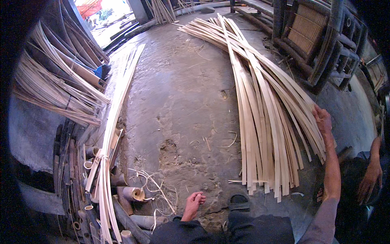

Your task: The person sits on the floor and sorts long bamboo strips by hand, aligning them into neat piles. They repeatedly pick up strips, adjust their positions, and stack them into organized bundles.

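Observation:
A big fan of long, flat, pale bamboo strips [262,134] lies on the floor ahead and to the right. Its layers cross, and the near ends spread apart. My right hand [323,118] reaches out and grips the outer bundle of bamboo strips [293,91] along the right side of the pile. Low in the middle, my left hand [194,204] is closed with fingers curled in, above the floor near my lap; no object shows in it. Thin curled shavings [156,189] lie left of that hand.
A tied bundle of pale strips [109,138] runs along the left, over cut bamboo tubes [134,193]. More strips [53,85] lean at the far left. A bamboo chair [310,30] stands back right. Another person's hand [370,179] hangs at the right edge.

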`<action>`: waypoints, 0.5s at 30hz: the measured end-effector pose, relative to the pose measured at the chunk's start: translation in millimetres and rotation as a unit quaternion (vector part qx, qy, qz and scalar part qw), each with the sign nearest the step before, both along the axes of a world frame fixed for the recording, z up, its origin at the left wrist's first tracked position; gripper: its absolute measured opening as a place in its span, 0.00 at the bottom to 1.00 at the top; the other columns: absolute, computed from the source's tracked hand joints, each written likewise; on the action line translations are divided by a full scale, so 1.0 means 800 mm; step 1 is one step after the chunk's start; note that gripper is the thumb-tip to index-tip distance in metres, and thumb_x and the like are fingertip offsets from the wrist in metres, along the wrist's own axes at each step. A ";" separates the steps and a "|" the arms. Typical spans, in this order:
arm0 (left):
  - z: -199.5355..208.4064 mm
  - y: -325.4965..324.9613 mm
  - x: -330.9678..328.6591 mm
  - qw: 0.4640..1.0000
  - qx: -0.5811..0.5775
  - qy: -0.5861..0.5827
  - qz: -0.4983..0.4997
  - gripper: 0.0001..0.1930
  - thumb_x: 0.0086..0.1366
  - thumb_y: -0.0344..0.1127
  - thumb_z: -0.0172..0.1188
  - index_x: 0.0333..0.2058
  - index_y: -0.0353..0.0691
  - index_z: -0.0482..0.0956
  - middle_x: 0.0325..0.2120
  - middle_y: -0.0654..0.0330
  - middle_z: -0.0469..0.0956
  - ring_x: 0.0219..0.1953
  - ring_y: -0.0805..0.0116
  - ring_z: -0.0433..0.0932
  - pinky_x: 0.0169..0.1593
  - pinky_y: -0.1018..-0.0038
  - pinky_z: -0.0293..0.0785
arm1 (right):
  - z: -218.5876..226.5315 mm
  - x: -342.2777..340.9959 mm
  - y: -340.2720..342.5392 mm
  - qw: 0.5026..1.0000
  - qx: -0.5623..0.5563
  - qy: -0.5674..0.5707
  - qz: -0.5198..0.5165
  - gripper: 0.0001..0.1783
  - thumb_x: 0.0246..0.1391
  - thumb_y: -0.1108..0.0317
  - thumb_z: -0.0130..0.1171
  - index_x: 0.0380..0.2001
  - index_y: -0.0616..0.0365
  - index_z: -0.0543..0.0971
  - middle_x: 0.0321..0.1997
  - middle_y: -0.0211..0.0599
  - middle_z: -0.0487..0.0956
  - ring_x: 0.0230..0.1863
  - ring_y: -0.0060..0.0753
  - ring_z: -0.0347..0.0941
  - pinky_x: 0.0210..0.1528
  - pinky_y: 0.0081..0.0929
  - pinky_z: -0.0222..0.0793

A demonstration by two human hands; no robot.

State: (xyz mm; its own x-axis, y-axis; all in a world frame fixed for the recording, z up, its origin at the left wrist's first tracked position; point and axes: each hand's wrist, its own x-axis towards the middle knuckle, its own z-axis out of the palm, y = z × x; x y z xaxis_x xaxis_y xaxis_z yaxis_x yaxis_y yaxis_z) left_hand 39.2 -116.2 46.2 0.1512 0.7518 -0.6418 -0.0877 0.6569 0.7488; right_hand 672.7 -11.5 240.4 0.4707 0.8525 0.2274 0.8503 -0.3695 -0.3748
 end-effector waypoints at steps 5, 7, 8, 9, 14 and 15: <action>0.020 -0.017 -0.014 0.999 0.034 0.037 0.016 0.14 0.70 0.36 0.50 0.47 0.34 0.75 0.35 0.56 0.80 0.34 0.73 0.78 0.39 0.77 0.75 | -0.050 0.074 -0.015 0.979 -0.083 -0.183 0.034 0.24 0.62 0.53 0.49 0.55 0.56 0.73 0.41 0.53 0.78 0.45 0.52 0.74 0.50 0.40 0.66; 0.015 -0.027 -0.031 0.997 0.038 0.053 0.033 0.14 0.69 0.37 0.50 0.47 0.34 0.75 0.35 0.58 0.80 0.33 0.73 0.78 0.38 0.76 0.75 | -0.104 0.121 -0.036 0.973 -0.156 -0.168 0.008 0.25 0.62 0.54 0.49 0.57 0.58 0.72 0.49 0.55 0.76 0.53 0.54 0.70 0.56 0.43 0.62; 0.015 -0.025 -0.035 0.996 0.065 0.064 0.021 0.14 0.69 0.36 0.50 0.47 0.34 0.75 0.35 0.57 0.80 0.34 0.72 0.78 0.39 0.75 0.75 | -0.146 0.157 -0.063 0.994 -0.052 -0.094 0.020 0.26 0.62 0.55 0.48 0.58 0.59 0.70 0.57 0.55 0.71 0.60 0.55 0.64 0.63 0.42 0.57; 0.028 -0.026 -0.049 0.991 0.086 0.098 0.018 0.14 0.69 0.36 0.50 0.47 0.33 0.75 0.34 0.57 0.80 0.34 0.70 0.78 0.40 0.73 0.75 | -0.136 0.105 -0.061 0.991 -0.103 -0.078 -0.015 0.27 0.62 0.55 0.48 0.59 0.59 0.68 0.62 0.53 0.68 0.64 0.55 0.60 0.65 0.41 0.54; 0.131 -0.021 -0.148 0.859 0.297 0.416 -0.036 0.14 0.63 0.35 0.55 0.44 0.34 0.76 0.36 0.49 0.79 0.40 0.54 0.78 0.47 0.64 0.73 | -0.213 0.077 -0.048 0.983 -0.071 -0.120 0.118 0.23 0.63 0.62 0.49 0.58 0.62 0.69 0.61 0.55 0.63 0.62 0.54 0.60 0.63 0.41 0.57; 0.145 -0.013 -0.173 0.802 0.355 0.479 -0.035 0.14 0.61 0.34 0.57 0.44 0.34 0.76 0.37 0.46 0.78 0.43 0.49 0.77 0.50 0.61 0.72 | -0.220 0.070 -0.043 0.985 -0.057 -0.098 0.129 0.23 0.63 0.63 0.50 0.58 0.61 0.69 0.60 0.55 0.64 0.62 0.54 0.60 0.64 0.40 0.57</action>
